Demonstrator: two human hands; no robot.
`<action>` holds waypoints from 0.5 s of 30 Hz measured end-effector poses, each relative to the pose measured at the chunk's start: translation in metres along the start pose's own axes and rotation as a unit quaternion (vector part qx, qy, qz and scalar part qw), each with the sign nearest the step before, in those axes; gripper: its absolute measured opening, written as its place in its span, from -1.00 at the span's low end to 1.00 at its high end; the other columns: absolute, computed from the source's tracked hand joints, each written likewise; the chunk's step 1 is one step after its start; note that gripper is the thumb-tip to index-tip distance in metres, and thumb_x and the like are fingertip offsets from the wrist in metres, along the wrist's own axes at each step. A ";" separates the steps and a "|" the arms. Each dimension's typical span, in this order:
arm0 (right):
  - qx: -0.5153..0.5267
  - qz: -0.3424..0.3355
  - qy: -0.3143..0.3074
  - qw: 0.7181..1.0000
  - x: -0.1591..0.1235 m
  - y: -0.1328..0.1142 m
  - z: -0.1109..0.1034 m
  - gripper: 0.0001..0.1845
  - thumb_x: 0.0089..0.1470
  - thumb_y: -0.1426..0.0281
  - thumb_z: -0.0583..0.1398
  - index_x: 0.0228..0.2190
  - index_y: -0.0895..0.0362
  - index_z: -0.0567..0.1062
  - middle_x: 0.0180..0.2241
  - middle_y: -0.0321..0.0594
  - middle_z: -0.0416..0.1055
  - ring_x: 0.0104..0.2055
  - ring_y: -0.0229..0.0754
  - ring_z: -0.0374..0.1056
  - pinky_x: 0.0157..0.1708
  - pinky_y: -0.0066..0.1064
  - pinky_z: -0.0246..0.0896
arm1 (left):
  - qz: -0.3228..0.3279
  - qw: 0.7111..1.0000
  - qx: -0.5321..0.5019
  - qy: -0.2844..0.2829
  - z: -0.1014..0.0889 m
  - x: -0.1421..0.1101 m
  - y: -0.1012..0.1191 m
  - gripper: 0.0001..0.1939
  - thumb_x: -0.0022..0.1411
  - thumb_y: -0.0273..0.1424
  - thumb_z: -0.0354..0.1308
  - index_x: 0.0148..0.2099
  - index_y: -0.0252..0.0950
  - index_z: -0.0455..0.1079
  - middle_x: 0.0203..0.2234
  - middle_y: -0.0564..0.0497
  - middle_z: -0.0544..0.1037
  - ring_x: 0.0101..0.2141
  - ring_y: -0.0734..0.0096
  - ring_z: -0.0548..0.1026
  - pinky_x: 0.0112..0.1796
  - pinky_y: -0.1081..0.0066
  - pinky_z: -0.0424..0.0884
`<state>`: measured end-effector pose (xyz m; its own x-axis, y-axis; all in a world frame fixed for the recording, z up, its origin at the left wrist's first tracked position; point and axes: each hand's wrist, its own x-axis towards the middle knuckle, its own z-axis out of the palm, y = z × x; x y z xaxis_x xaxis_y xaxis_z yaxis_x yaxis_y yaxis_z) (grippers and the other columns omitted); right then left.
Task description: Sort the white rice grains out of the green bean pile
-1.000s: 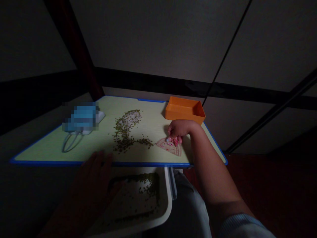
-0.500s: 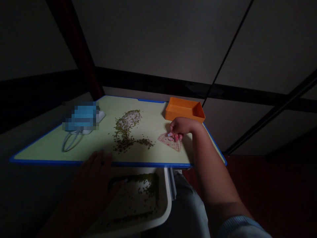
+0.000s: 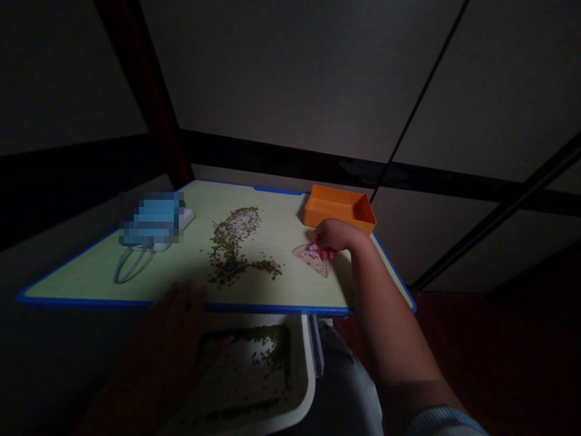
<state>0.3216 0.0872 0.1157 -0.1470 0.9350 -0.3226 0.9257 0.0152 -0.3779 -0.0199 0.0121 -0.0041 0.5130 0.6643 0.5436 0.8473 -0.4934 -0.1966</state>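
My right hand (image 3: 332, 236) is closed on a pinkish see-through protractor (image 3: 312, 261), its curved scale side turned to the lower left, close over the board (image 3: 154, 284). To the left of it lies a spread of small green and dark grains (image 3: 229, 266), with whitish grains (image 3: 240, 224) among them toward the back. My left hand (image 3: 167, 327) is in deep shadow, fingers stretched out over the board's near blue edge. Its thumb reaches over a white tub (image 3: 309, 387) below, which holds more green grains (image 3: 275, 348).
An orange open box (image 3: 338, 209) stands at the board's back right corner. On the left side sits a blurred-out blue thing (image 3: 152, 218) on a white block, with a looped cable (image 3: 131, 263). Large panels (image 3: 281, 79) rise behind the board.
The camera view has shifted slightly, so the scene sits a little lower. My right hand and the protractor have moved slightly away from me over the board. My left hand stays in place.
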 end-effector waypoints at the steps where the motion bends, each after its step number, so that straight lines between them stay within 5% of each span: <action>1: -0.027 0.008 0.024 0.999 0.000 0.001 -0.001 -0.89 -0.12 0.53 0.14 -0.53 0.22 0.50 -0.60 -0.20 0.46 -0.63 -0.33 0.29 -0.58 -0.51 0.11 | 0.001 1.000 0.004 0.000 0.000 0.000 0.000 -0.16 0.03 0.08 -0.10 0.13 -0.53 0.17 0.05 -0.48 0.33 0.11 -0.20 0.28 0.04 -0.03 0.29; 7: -0.073 0.002 0.089 0.993 0.006 -0.005 0.003 -0.84 -0.11 0.49 0.15 -0.45 0.19 0.54 -0.56 -0.20 0.46 -0.58 -0.31 0.26 -0.57 -0.49 -0.01 | -0.006 1.000 0.022 -0.005 0.001 -0.001 0.002 -0.20 0.06 0.05 -0.12 0.15 -0.49 0.14 0.07 -0.45 0.32 0.11 -0.18 0.29 0.03 -0.02 0.30; 15: -0.014 -0.125 0.113 0.986 0.013 -0.037 0.027 -0.84 0.03 0.38 0.16 -0.49 0.20 0.48 -0.56 -0.24 0.44 -0.52 -0.34 0.24 -0.48 -0.50 0.00 | 0.006 0.999 0.031 0.002 -0.002 -0.002 0.003 -0.20 0.07 0.05 -0.11 0.13 -0.52 0.15 0.05 -0.47 0.33 0.09 -0.20 0.30 0.02 -0.02 0.31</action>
<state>0.2757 0.0898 0.1024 -0.2927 0.9560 -0.0198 0.8804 0.2614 -0.3956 -0.0186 0.0088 -0.0044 0.5234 0.6556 0.5443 0.8476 -0.4657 -0.2542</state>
